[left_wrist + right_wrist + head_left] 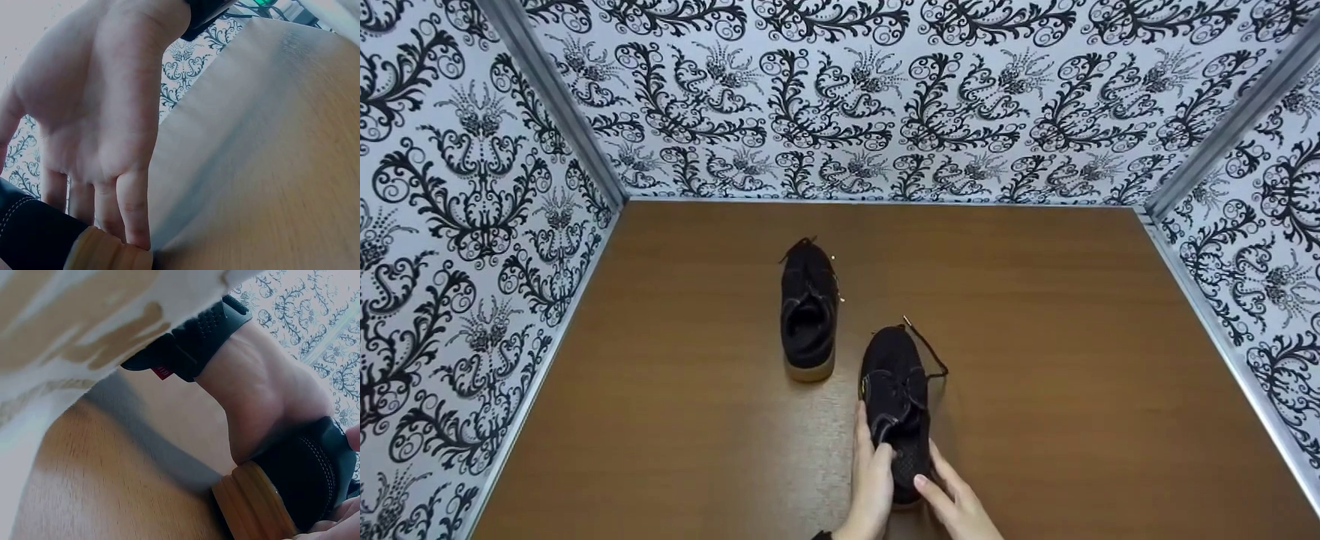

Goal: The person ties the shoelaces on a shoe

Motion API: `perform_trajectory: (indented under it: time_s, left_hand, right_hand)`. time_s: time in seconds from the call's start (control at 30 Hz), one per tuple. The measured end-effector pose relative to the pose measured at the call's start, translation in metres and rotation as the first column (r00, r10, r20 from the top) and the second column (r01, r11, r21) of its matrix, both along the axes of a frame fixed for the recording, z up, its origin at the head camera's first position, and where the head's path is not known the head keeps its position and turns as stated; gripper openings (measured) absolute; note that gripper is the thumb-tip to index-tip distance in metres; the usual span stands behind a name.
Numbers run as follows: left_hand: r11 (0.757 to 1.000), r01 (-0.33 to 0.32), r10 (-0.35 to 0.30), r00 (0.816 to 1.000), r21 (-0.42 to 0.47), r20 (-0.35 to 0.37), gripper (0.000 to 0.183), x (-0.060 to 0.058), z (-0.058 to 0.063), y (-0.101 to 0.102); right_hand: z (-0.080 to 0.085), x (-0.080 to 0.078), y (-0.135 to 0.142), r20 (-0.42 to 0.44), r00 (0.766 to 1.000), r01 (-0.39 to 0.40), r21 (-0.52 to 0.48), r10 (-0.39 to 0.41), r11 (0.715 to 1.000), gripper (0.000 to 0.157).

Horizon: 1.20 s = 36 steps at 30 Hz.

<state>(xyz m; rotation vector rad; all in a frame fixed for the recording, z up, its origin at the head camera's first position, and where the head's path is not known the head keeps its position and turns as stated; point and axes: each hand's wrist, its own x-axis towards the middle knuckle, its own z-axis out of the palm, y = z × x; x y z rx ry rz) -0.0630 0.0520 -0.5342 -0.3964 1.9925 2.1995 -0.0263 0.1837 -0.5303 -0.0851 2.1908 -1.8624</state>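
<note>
A black lace-up shoe with pale stitching lies at the near middle, its toe pointing away from me. My left hand grips its left side, thumb over the rim of the opening and fingers along the outside. From the right, my right hand holds the heel end, thumb at the rim and fingers against the side. A loose lace sticks out to the right of the toe. In the right wrist view, the shoe's thick tan sole shows at the heel. The insole is visible inside.
A matching black shoe stands farther back and to the left, toe away, with laces at its sides. Both shoes are on a brown wooden table. Patterned black-and-white panels enclose the back and sides.
</note>
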Motion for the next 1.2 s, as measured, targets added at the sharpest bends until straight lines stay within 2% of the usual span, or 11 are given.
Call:
perform_trajectory:
  time_s: [0.17, 0.27, 0.4, 0.57, 0.67, 0.77, 0.9, 0.97, 1.07, 1.13, 1.2]
  left_hand:
    - [1.0, 0.009, -0.009, 1.0, -0.016, -0.022, 0.076, 0.0, 0.0, 0.001]
    - [0.999, 0.021, -0.021, 0.999, -0.027, -0.03, 0.075, -0.001, 0.0, 0.0]
    - [0.998, 0.029, -0.031, 0.999, -0.049, -0.041, 0.075, -0.001, 0.0, -0.003]
    - [0.993, 0.064, -0.069, 0.996, -0.104, -0.052, 0.077, -0.004, 0.002, -0.011]
    - [0.975, 0.065, -0.096, 0.986, -0.213, -0.137, 0.075, -0.012, 0.006, -0.017]
    - [0.926, 0.015, -0.134, 0.947, -0.377, -0.293, 0.059, -0.027, 0.013, -0.023]
    - [0.806, -0.099, -0.207, 0.876, -0.583, -0.435, 0.023, -0.049, 0.022, -0.027]
    - [0.737, -0.14, -0.247, 0.854, -0.661, -0.457, 0.008, -0.058, 0.025, -0.025]
    - [0.665, -0.152, -0.31, 0.834, -0.731, -0.456, 0.016, -0.066, 0.025, -0.02]
    - [0.632, -0.151, -0.341, 0.827, -0.76, -0.448, 0.022, -0.069, 0.023, -0.016]
    - [0.614, -0.151, -0.353, 0.826, -0.775, -0.44, 0.023, -0.072, 0.022, -0.013]
  right_hand:
    - [-0.001, -0.001, 0.001, 0.007, 0.999, -0.046, -0.15, 0.047, 0.988, 0.063]
    - [-0.001, -0.001, 0.002, -0.007, 0.999, -0.054, -0.158, 0.054, 0.986, 0.064]
    - [0.0, -0.001, 0.003, -0.044, 0.999, -0.018, -0.028, 0.017, 0.999, 0.062]
    - [0.005, -0.006, 0.007, -0.014, 0.999, 0.03, 0.091, -0.029, 0.995, 0.058]
    - [0.009, -0.015, 0.012, -0.025, 0.997, 0.082, 0.133, -0.08, 0.988, 0.051]
    - [0.014, -0.032, 0.017, -0.081, 0.988, 0.144, 0.167, -0.132, 0.975, 0.044]
    - [0.02, -0.056, 0.02, -0.108, 0.98, 0.184, 0.177, -0.166, 0.967, 0.041]
    - [0.021, -0.065, 0.019, -0.101, 0.98, 0.188, 0.17, -0.173, 0.967, 0.041]
    - [0.023, -0.077, 0.016, -0.122, 0.978, 0.191, 0.176, -0.172, 0.966, 0.04]
    - [0.023, -0.083, 0.013, -0.147, 0.974, 0.196, 0.179, -0.17, 0.964, 0.038]
    - [0.023, -0.088, 0.01, -0.178, 0.969, 0.203, 0.175, -0.172, 0.963, 0.035]
